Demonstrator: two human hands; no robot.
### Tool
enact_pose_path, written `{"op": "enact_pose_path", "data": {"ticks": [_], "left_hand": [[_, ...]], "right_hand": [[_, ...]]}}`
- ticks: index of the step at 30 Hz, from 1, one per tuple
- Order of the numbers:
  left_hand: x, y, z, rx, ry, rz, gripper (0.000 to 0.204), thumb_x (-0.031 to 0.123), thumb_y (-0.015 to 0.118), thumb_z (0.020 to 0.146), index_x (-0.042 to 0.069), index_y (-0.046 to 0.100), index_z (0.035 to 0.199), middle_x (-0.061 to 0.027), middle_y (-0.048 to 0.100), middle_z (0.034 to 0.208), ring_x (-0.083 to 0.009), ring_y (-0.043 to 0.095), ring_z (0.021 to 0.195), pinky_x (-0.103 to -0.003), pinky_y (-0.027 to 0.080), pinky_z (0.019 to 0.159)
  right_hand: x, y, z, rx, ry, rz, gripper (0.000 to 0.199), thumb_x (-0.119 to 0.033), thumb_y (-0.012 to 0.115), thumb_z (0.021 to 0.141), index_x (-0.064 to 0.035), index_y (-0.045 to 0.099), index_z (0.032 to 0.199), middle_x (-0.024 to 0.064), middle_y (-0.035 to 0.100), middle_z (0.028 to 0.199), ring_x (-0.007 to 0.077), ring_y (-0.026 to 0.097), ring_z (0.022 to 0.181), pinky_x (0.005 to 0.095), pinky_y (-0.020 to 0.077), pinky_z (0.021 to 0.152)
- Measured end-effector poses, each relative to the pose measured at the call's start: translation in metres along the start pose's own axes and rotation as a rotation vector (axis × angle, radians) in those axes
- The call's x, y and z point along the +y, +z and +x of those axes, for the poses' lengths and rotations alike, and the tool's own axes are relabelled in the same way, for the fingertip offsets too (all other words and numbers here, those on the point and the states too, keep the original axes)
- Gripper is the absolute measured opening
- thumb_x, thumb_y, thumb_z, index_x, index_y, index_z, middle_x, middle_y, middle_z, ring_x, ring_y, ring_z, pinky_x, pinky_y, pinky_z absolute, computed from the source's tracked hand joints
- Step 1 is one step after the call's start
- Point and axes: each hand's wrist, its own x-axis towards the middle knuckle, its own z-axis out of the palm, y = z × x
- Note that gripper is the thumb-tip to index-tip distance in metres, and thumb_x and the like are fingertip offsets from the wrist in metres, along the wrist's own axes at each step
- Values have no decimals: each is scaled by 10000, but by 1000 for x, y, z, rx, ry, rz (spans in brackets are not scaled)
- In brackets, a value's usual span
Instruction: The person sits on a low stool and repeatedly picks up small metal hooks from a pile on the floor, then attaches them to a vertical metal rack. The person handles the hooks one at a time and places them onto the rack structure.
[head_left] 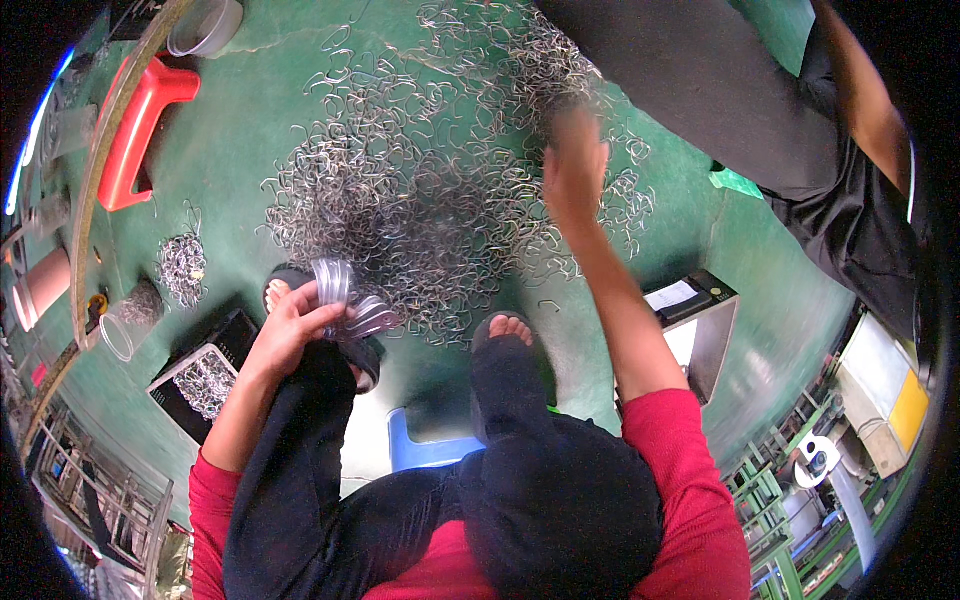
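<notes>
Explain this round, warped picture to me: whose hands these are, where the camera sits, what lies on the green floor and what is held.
No machine here: a person in red sleeves, seated on a blue stool, wears a camera on the head that looks down, and its wide lens bends the edges. On the green floor lies a big pile of bent metal wire hooks. The left hand holds a bunch of these hooks near the knee. The right hand reaches into the pile; it is blurred, so its grip is unclear. A second person in black sits at upper right, and a red stool stands at left.
</notes>
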Motion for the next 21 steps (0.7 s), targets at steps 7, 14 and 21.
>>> {"op": "enact_pose_path", "data": {"ticks": [7,14,21], "left_hand": [[-6,-4,-1,14,-12,23,293,164,607,883,41,559,1144,-52,665,966,-95,602,874,-199,426,702],[-12,-6,-1,12,-10,-9,295,169,608,884,60,556,1154,-28,664,931,-69,587,831,-184,377,618],[-10,-4,-1,-4,2,33,284,174,609,884,59,562,1139,-21,667,927,-72,591,821,-181,389,628]], "right_hand": [[-107,31,-76,-291,-66,266,690,-281,608,847,-72,287,1420,233,154,1494,408,149,1388,569,115,1105],[-98,24,-53,-338,-178,206,689,-256,607,857,-70,268,1427,214,162,1497,388,117,1401,563,109,1108],[-110,36,-23,-472,-446,246,606,-319,594,865,-147,354,1394,153,215,1500,356,169,1395,550,152,1110]]}}
